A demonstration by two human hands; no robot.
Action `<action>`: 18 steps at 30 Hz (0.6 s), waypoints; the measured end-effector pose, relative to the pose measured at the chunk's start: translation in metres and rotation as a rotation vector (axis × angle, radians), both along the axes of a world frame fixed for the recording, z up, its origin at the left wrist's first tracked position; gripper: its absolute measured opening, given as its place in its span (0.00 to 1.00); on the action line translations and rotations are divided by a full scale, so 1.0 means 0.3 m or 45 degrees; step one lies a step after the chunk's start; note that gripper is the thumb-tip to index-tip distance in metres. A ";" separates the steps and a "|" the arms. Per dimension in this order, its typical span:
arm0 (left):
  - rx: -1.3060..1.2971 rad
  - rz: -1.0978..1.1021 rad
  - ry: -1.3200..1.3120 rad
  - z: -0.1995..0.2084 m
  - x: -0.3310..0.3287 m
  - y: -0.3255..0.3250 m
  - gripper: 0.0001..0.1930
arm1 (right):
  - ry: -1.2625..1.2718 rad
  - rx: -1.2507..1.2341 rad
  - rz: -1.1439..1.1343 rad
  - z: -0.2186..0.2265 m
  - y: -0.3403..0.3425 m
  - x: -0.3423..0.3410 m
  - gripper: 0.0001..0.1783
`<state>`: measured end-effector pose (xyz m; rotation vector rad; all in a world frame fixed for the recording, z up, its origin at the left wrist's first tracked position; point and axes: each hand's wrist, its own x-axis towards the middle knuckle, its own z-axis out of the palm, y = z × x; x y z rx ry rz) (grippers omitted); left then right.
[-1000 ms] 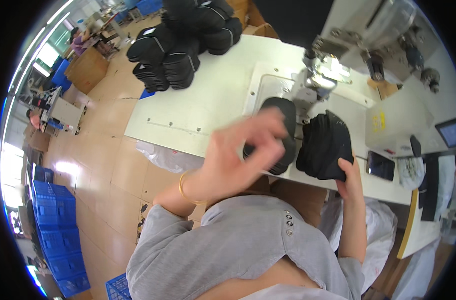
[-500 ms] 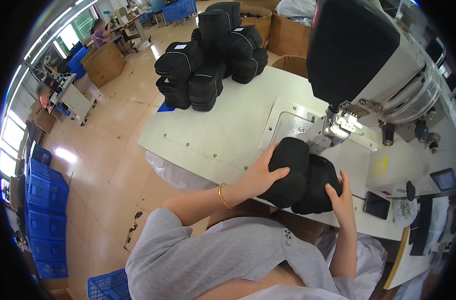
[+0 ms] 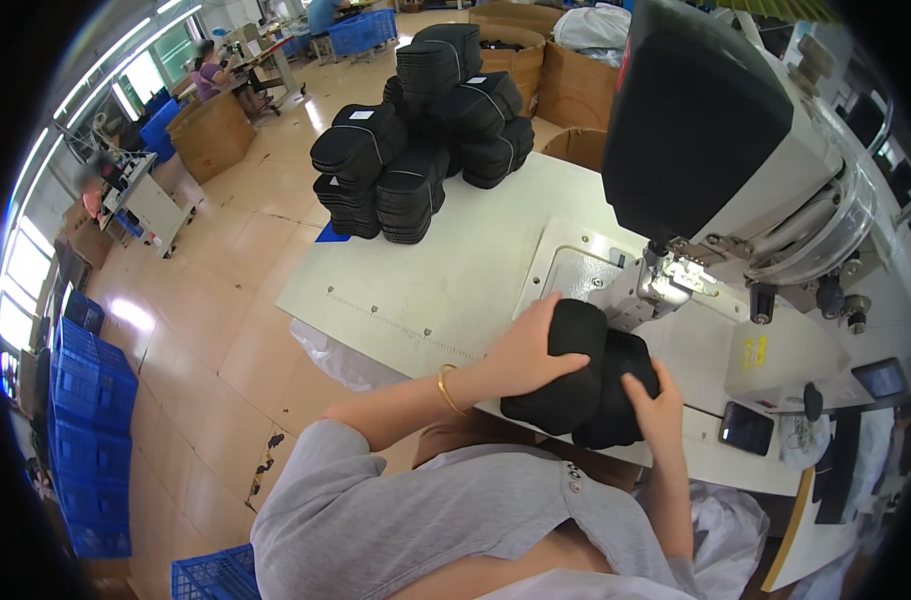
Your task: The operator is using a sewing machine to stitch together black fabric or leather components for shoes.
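Note:
Between my hands, at the front edge of the white table (image 3: pixel 425 285), are two rounded black padded fabric pieces, side by side and touching. My left hand (image 3: pixel 525 350) grips the left black piece (image 3: pixel 575 365), its thumb lying across the top. Closed round the outer side of the right black piece (image 3: pixel 620 375) is my right hand (image 3: pixel 658 405), thumb on top. The left piece partly covers the right one. Just beyond them stands the sewing machine (image 3: pixel 715 140), its lit needle area (image 3: pixel 680 280) close to the pieces.
Tied stacks of black pieces (image 3: pixel 360 145) are piled at the table's far left corner. A phone (image 3: pixel 746 428) lies to the right, near a small screen (image 3: pixel 880 378). Cardboard boxes (image 3: pixel 575 85) stand behind the table, blue crates (image 3: pixel 93 440) at left. Other people sit farther off.
The right black piece and my right hand have shifted left, closer to the left piece. Both hands keep their hold. The whole view has tilted slightly.

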<state>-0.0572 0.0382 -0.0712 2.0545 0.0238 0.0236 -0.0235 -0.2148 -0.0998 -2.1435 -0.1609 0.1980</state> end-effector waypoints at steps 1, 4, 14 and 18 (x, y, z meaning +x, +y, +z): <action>0.064 -0.007 -0.082 -0.028 0.008 -0.015 0.45 | -0.197 -0.024 -0.004 0.000 0.028 -0.020 0.33; 0.184 0.008 -0.268 -0.036 0.005 -0.026 0.45 | -0.465 -0.072 -0.029 -0.015 0.040 -0.022 0.34; 0.570 -0.094 -0.541 0.044 -0.015 -0.044 0.36 | -1.002 -0.154 -0.048 0.030 0.007 -0.008 0.10; -0.462 0.090 -0.201 0.109 0.032 0.032 0.25 | -1.198 0.429 -0.316 0.025 -0.061 -0.044 0.15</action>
